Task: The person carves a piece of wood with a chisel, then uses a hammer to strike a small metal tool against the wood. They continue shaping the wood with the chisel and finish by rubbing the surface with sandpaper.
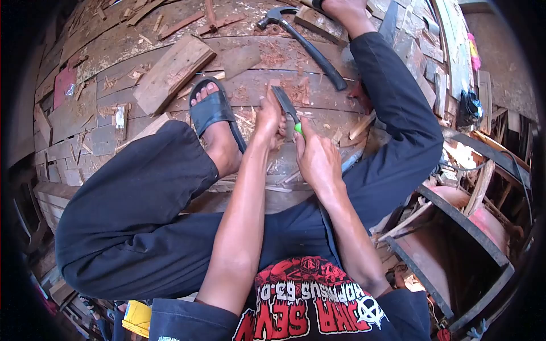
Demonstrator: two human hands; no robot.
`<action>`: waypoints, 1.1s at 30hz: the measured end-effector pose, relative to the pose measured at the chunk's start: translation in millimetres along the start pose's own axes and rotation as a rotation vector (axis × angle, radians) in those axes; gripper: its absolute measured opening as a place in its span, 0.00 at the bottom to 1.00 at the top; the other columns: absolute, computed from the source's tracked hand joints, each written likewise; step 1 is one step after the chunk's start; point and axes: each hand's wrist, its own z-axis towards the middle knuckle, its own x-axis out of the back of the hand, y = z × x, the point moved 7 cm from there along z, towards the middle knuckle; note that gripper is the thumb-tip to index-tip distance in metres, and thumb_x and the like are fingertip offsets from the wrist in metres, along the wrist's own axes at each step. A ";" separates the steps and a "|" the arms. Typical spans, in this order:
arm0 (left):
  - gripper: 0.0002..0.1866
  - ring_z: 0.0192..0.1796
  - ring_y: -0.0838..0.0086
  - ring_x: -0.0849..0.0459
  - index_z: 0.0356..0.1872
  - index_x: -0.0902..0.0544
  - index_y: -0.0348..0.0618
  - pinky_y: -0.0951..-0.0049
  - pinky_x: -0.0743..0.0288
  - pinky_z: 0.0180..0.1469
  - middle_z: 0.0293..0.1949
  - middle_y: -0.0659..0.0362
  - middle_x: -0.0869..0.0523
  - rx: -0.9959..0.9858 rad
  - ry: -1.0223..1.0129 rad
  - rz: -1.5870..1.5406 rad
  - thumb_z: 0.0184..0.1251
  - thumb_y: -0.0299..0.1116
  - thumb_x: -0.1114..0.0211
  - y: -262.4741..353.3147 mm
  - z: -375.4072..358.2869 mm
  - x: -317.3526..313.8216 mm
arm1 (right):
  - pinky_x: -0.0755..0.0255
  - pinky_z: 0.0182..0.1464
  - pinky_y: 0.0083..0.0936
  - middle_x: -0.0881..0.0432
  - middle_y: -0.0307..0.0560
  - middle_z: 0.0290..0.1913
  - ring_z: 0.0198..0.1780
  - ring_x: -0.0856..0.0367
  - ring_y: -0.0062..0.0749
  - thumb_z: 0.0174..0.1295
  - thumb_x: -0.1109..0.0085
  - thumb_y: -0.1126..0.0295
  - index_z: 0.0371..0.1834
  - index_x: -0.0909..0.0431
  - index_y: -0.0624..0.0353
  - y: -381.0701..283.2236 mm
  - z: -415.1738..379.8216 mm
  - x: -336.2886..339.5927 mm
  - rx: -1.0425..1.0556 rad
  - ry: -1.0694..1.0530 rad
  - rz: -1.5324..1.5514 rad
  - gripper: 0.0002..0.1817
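Note:
My right hand (318,159) is wrapped round the green handle of a chisel (285,103), whose metal blade points up and to the left. At the blade's tip, my left hand (270,120) has its fingers curled round a small reddish wood piece (275,90). The blade lies over or against that piece; the exact contact is too small to tell. Both hands are between my legs, above the plank floor, with my left hand beside the blade.
A black-handled hammer (311,48) lies ahead on the plank floor (224,46). A thick wood block (173,74) sits left of it, near my sandalled foot (217,116). Shavings and offcuts are scattered around. A dark open frame (455,250) stands at the right.

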 end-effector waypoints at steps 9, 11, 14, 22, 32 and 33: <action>0.41 0.16 0.77 0.36 0.29 0.28 0.46 0.75 0.43 0.17 0.19 0.67 0.35 0.046 -0.093 0.059 0.80 0.72 0.77 -6.6 -8.9 -2.8 | 0.19 0.46 0.59 0.13 0.72 0.34 0.40 0.11 0.68 0.76 0.45 0.65 0.74 0.26 0.61 10.7 -10.2 -5.4 -0.026 -0.026 0.052 0.26; 0.41 0.16 0.78 0.37 0.29 0.29 0.47 0.74 0.43 0.17 0.19 0.67 0.34 -0.044 -0.121 0.119 0.79 0.73 0.77 10.8 -2.6 -1.5 | 0.19 0.45 0.59 0.13 0.72 0.34 0.41 0.11 0.68 0.76 0.46 0.65 0.74 0.27 0.60 7.7 -9.3 -4.2 0.010 -0.025 0.047 0.25; 0.40 0.15 0.80 0.39 0.33 0.28 0.45 0.78 0.42 0.16 0.19 0.68 0.33 0.054 -0.109 0.024 0.81 0.72 0.74 -4.6 -9.8 -0.2 | 0.19 0.44 0.60 0.13 0.73 0.35 0.41 0.11 0.69 0.76 0.47 0.65 0.73 0.26 0.61 10.1 6.0 -13.1 -0.018 -0.016 0.071 0.24; 0.37 0.16 0.81 0.38 0.36 0.28 0.45 0.79 0.42 0.17 0.21 0.67 0.32 0.055 -0.078 0.040 0.82 0.70 0.69 -3.3 -10.0 2.1 | 0.20 0.49 0.58 0.13 0.71 0.37 0.44 0.12 0.69 0.77 0.46 0.62 0.72 0.25 0.62 9.5 -4.5 8.4 -0.009 -0.040 0.121 0.25; 0.39 0.18 0.71 0.27 0.26 0.25 0.42 0.68 0.33 0.19 0.19 0.60 0.26 -0.040 0.019 0.171 0.82 0.66 0.69 -4.6 0.7 3.6 | 0.19 0.48 0.58 0.12 0.70 0.36 0.42 0.11 0.67 0.78 0.47 0.60 0.74 0.26 0.57 13.4 -8.1 6.9 -0.044 -0.049 -0.026 0.25; 0.40 0.18 0.71 0.26 0.26 0.25 0.42 0.68 0.33 0.19 0.19 0.60 0.26 -0.076 0.012 0.206 0.82 0.67 0.69 -0.5 1.5 2.4 | 0.19 0.48 0.58 0.12 0.70 0.36 0.42 0.11 0.67 0.78 0.48 0.60 0.74 0.26 0.57 9.8 -6.4 7.6 -0.030 -0.040 -0.027 0.25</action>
